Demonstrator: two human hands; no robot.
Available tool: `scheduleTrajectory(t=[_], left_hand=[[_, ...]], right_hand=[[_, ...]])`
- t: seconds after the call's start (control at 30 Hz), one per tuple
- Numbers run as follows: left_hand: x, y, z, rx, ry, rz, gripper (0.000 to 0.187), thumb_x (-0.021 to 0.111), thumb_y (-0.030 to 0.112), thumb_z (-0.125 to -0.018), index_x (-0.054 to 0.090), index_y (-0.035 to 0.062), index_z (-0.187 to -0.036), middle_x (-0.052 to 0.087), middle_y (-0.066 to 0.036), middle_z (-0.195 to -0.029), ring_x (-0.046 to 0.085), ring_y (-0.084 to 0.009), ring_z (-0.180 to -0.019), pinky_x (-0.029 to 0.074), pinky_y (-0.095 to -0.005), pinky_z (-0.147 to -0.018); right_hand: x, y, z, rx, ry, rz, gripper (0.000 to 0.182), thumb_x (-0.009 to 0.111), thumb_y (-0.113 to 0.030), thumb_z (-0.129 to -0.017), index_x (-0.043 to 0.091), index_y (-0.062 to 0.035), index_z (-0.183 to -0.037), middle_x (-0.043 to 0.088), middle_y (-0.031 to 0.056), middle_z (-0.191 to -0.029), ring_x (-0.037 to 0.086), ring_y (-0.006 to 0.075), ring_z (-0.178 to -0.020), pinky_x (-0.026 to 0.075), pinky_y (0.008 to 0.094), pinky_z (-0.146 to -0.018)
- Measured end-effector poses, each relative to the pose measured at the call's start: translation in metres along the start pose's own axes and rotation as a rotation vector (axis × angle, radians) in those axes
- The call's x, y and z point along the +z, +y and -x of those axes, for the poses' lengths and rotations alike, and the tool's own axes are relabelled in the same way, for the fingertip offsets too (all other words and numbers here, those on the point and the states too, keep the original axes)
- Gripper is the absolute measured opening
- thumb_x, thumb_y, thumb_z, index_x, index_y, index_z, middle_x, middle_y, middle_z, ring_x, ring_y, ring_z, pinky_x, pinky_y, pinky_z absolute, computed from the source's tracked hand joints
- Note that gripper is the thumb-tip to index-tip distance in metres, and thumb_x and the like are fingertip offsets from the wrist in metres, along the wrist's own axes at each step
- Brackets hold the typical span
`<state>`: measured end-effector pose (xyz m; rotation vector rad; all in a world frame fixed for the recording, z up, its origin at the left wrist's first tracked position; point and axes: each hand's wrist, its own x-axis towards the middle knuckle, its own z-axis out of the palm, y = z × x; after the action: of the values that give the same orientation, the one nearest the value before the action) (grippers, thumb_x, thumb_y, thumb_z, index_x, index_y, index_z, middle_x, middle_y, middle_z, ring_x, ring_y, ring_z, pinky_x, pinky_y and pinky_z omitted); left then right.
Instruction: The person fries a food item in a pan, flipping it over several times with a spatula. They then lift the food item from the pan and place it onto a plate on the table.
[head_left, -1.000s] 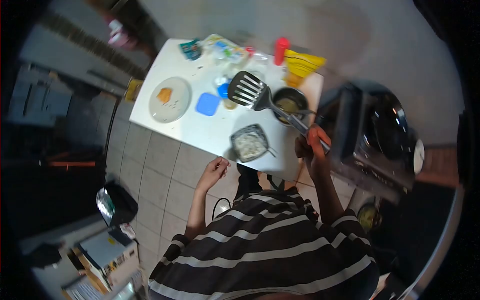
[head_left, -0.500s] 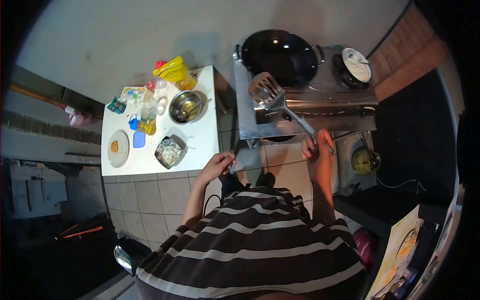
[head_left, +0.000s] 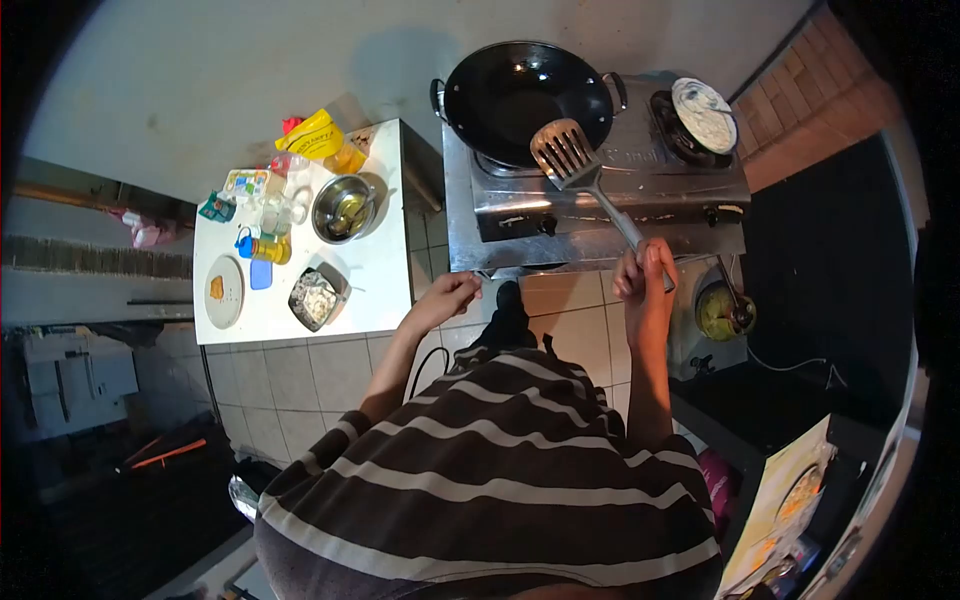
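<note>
My right hand (head_left: 645, 272) is wrapped round the grey handle of a slotted spatula (head_left: 568, 156). The spatula's slotted head points up and left, overlapping the front rim of a large black wok (head_left: 520, 105) in this view. That wok has two side handles and sits on the left burner of a steel gas stove (head_left: 620, 235). Near the stove's front left corner, my left hand (head_left: 447, 300) hangs with its fingers curled in and nothing visible in them.
A white bowl of pale food (head_left: 705, 115) stands on the right burner. The white table (head_left: 375, 290) at left holds a steel bowl (head_left: 343, 208), a plate (head_left: 225, 290), a dark square bowl (head_left: 315, 298) and bottles. Low at right is a pot with a ladle (head_left: 722, 312).
Stove and table have shifted left in view as I stepped closer. My right hand and the spatula sit a little higher and further right; the left hand has risen slightly.
</note>
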<state>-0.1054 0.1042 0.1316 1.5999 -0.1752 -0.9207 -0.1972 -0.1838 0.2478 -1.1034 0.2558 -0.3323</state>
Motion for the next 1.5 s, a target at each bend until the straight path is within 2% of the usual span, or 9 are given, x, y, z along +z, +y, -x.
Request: scheduleTrajectory(t=[0.13, 0.47, 0.7, 0.83, 0.9, 1.0, 1.17, 1.3, 1.5], left_hand=[[-0.004, 0.022, -0.020, 0.016, -0.064, 0.024, 0.035, 0.049, 0.036, -0.101, 0.056, 0.0075, -0.082, 0.039, 0.005, -0.061, 0.037, -0.0049, -0.053, 0.031, -0.0219, -0.050], [0.012, -0.025, 0.036, -0.023, 0.295, 0.059, 0.034, 0.050, 0.034, -0.099, 0.058, 0.0066, -0.081, 0.040, 0.007, -0.060, 0.036, -0.0040, -0.052, 0.028, -0.0219, -0.047], [0.070, -0.030, 0.054, -0.178, 0.162, 0.164, 0.030, 0.051, 0.033, -0.100, 0.058, 0.0089, -0.083, 0.041, 0.007, -0.062, 0.034, -0.0036, -0.052, 0.025, -0.0217, -0.046], [0.073, -0.021, 0.035, -0.139, 0.032, 0.155, 0.031, 0.051, 0.036, -0.100, 0.058, 0.0094, -0.086, 0.037, 0.008, -0.063, 0.032, -0.0031, -0.052, 0.024, -0.0203, -0.046], [0.059, -0.017, 0.023, -0.118, 0.053, 0.134, 0.029, 0.051, 0.034, -0.100, 0.059, 0.0087, -0.088, 0.040, 0.008, -0.064, 0.034, -0.0032, -0.053, 0.024, -0.0201, -0.046], [0.003, -0.002, 0.001, 0.077, 0.374, -0.084, 0.026, 0.054, 0.030, -0.098, 0.063, 0.0058, -0.093, 0.054, 0.003, -0.069, 0.046, -0.0042, -0.058, 0.035, -0.0201, -0.051], [-0.084, 0.112, -0.045, 0.262, 0.684, -0.370, 0.031, 0.060, 0.030, -0.095, 0.064, -0.0007, -0.090, 0.063, -0.003, -0.072, 0.056, -0.0096, -0.057, 0.044, -0.0243, -0.052], [-0.128, 0.160, -0.120, 0.386, 0.745, -0.378, 0.038, 0.064, 0.034, -0.092, 0.065, -0.0039, -0.096, 0.067, -0.007, -0.074, 0.063, -0.0120, -0.062, 0.050, -0.0254, -0.057], [-0.185, 0.145, -0.217, 0.272, 0.626, -0.303, 0.054, 0.066, 0.046, -0.089, 0.066, -0.0079, -0.091, 0.065, -0.008, -0.072, 0.063, -0.0140, -0.060, 0.052, -0.0275, -0.059]], right_hand=[[0.022, 0.007, -0.029, -0.005, -0.193, -0.012, 0.023, 0.051, -0.029, -0.100, 0.044, -0.0100, -0.091, 0.035, -0.0015, -0.075, 0.036, 0.0076, -0.063, 0.029, 0.0224, -0.055], [0.032, 0.053, -0.045, 0.090, -0.550, -0.081, 0.017, 0.048, -0.018, -0.100, 0.045, -0.0038, -0.091, 0.045, 0.0025, -0.079, 0.044, 0.0094, -0.069, 0.038, 0.0249, -0.061], [-0.026, 0.037, -0.023, 0.118, -0.595, -0.257, 0.020, 0.048, -0.021, -0.100, 0.042, -0.0052, -0.089, 0.042, 0.0045, -0.080, 0.044, 0.0133, -0.073, 0.039, 0.0285, -0.065], [-0.054, 0.019, -0.025, 0.050, -0.594, -0.045, 0.022, 0.048, -0.020, -0.100, 0.043, -0.0049, -0.084, 0.042, 0.0038, -0.078, 0.042, 0.0130, -0.072, 0.038, 0.0282, -0.067], [-0.061, 0.006, -0.025, 0.037, -0.566, -0.018, 0.025, 0.048, -0.021, -0.100, 0.042, -0.0047, -0.082, 0.041, 0.0035, -0.077, 0.041, 0.0128, -0.072, 0.038, 0.0280, -0.066], [-0.074, -0.005, -0.028, 0.012, -0.525, 0.030, 0.027, 0.050, -0.024, -0.099, 0.042, -0.0048, -0.082, 0.041, 0.0038, -0.077, 0.042, 0.0134, -0.073, 0.039, 0.0283, -0.066], [-0.079, -0.009, -0.033, -0.010, -0.433, 0.004, 0.031, 0.053, -0.029, -0.098, 0.042, -0.0049, -0.082, 0.040, 0.0043, -0.079, 0.042, 0.0141, -0.074, 0.038, 0.0290, -0.066], [-0.077, -0.009, -0.051, -0.029, -0.451, -0.134, 0.030, 0.053, -0.028, -0.097, 0.042, -0.0045, -0.082, 0.040, 0.0043, -0.079, 0.043, 0.0148, -0.075, 0.038, 0.0294, -0.065], [-0.080, -0.004, -0.082, 0.063, -0.467, -0.109, 0.032, 0.053, -0.027, -0.097, 0.044, -0.0030, -0.078, 0.042, 0.0051, -0.076, 0.044, 0.0156, -0.073, 0.039, 0.0298, -0.064]])
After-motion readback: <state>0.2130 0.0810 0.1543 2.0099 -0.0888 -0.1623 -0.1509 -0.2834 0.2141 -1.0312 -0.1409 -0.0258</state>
